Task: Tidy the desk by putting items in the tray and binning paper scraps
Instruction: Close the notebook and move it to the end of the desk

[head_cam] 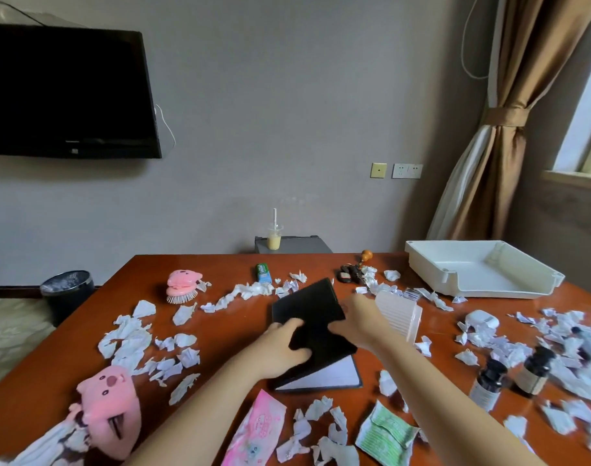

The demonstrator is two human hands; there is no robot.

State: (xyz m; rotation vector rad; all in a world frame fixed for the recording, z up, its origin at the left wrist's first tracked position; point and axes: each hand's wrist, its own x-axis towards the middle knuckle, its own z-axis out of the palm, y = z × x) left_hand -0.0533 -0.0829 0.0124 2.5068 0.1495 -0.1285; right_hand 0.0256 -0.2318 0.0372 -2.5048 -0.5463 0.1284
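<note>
Two bare hands meet over the middle of a red-brown desk (69, 364). The left hand (284, 344) and right hand (358, 322) each grip an edge of a black notebook (307, 304), its cover half raised over a white page. The white tray (489, 290) at the far right corner holds nothing, so the tidying looks barely begun. Paper scraps (129, 338) litter the surface, a pink hairbrush (181, 285) and dark bottles (487, 381) lie outside the tray, and the black bin (67, 294) stands on the floor to the left

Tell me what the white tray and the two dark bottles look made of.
White tray: likely moulded plastic, matte, with smooth rounded rims. Nearer dark bottle and farther dark bottle: glossy dark glass or plastic; highlights show the shine, but not which.
</note>
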